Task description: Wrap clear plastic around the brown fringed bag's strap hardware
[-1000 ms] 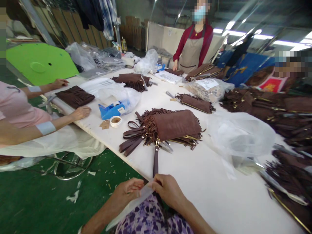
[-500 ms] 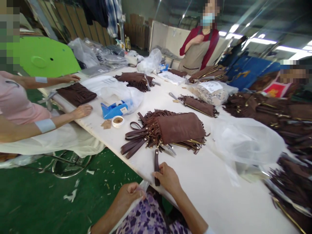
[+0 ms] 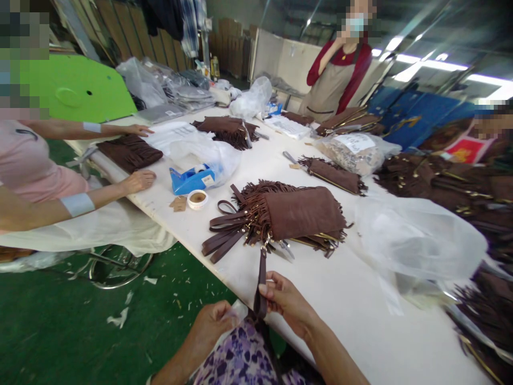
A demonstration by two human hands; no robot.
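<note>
Dark brown wrist strap [image 3: 262,278], narrow and flat, at near counter [image 3: 352,305] edge.
Right hand [image 3: 286,299] fingers pinch it; gold clip joins fringed suede pouch [image 3: 298,214]. Left hand [image 3: 212,323] grasps clear plastic sleeve [image 3: 236,313].

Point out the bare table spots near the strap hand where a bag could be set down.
Bare white table lies right of the right hand, below the clear plastic bag. A smaller patch lies between the fringed bag stack and the tape dispenser. The far right is crowded with brown bags.
</note>
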